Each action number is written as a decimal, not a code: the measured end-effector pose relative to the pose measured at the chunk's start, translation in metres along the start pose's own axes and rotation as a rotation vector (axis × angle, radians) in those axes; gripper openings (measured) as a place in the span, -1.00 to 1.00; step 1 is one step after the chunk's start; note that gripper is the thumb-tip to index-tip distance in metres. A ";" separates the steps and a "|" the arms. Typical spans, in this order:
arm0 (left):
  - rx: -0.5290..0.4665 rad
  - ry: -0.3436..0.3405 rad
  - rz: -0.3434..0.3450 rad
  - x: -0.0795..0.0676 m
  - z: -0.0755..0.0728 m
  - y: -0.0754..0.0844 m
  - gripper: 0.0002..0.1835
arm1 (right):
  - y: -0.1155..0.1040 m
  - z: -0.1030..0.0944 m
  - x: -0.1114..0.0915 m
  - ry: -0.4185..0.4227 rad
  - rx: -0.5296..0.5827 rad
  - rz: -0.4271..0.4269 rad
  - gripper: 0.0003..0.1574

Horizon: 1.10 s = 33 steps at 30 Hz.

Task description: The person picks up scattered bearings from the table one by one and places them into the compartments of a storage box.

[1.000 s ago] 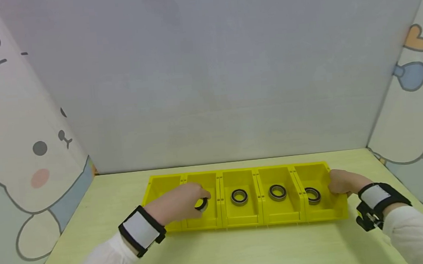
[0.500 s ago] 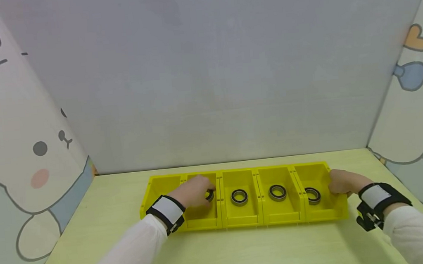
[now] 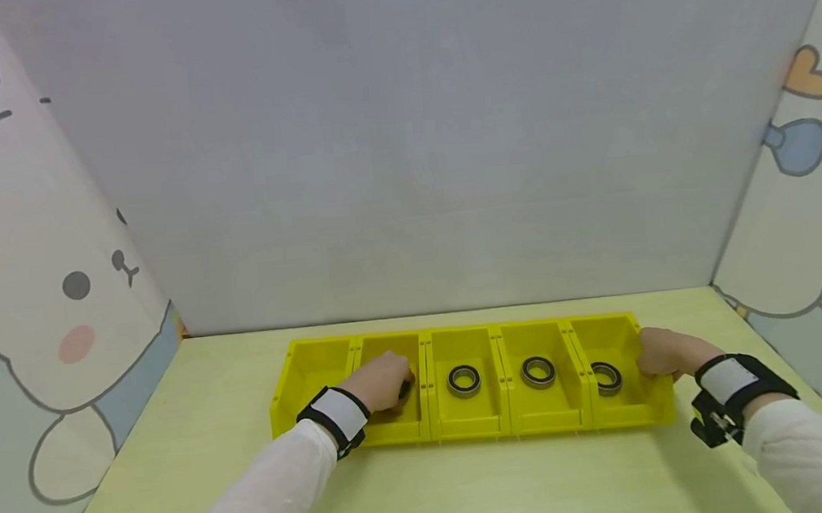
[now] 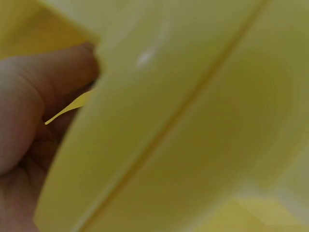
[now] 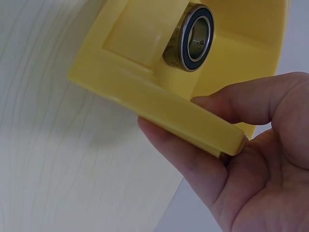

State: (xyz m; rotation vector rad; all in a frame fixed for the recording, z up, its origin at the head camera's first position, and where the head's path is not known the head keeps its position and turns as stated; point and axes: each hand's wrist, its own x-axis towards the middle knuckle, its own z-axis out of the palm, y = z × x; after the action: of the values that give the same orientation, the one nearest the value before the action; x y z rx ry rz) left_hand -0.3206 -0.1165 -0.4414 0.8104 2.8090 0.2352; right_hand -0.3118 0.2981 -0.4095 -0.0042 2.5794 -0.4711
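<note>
A row of joined yellow bins (image 3: 471, 427) stands on the table. In the head view my left hand (image 3: 380, 381) reaches down into the second bin from the left, its fingers on a dark ball bearing (image 3: 404, 388) that is mostly hidden. A bin wall blocks the left wrist view, where only part of the hand (image 4: 24, 106) shows. My right hand (image 3: 663, 352) grips the outer side wall of the rightmost bin; in the right wrist view the thumb is inside the wall and a finger outside. A ball bearing (image 3: 607, 379) lies in that bin.
One bearing (image 3: 463, 381) lies in the middle bin and another (image 3: 538, 373) in the fourth. The leftmost bin (image 3: 318, 360) shows no bearing in its visible part. A grey panel (image 3: 440, 165) rises behind the table (image 3: 473, 493), with printed side panels left and right.
My left hand has moved right and down into the second bin with the bearing. The bearing at the table's front left is out of sight. My right hand stays on the bin wall.
</note>
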 end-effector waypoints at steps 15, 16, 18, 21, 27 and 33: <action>0.068 0.097 -0.034 0.000 0.008 0.006 -0.78 | 0.002 0.000 0.000 0.012 0.010 -0.006 -0.85; 0.072 0.095 -0.035 -0.001 0.008 0.006 -0.78 | 0.002 0.000 0.000 0.013 0.007 -0.004 -0.85; 0.072 0.084 -0.032 -0.001 0.008 0.006 -0.78 | 0.003 0.001 0.000 0.013 0.007 -0.001 -0.86; 0.077 0.061 -0.019 -0.004 0.007 0.007 -0.86 | 0.004 0.002 0.001 0.012 0.013 0.008 -0.86; -0.002 0.112 -0.060 -0.040 -0.019 0.019 -0.42 | 0.006 0.005 0.002 0.011 0.015 0.015 -0.87; 0.041 0.347 -0.153 -0.115 -0.049 0.023 -0.17 | 0.006 0.007 0.001 0.023 0.012 0.006 -0.89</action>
State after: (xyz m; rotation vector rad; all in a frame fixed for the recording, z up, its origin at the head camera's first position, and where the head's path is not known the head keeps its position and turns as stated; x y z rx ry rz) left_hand -0.2254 -0.1644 -0.3714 0.6077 3.1918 0.3224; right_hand -0.3090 0.3014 -0.4179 0.0130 2.5981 -0.4870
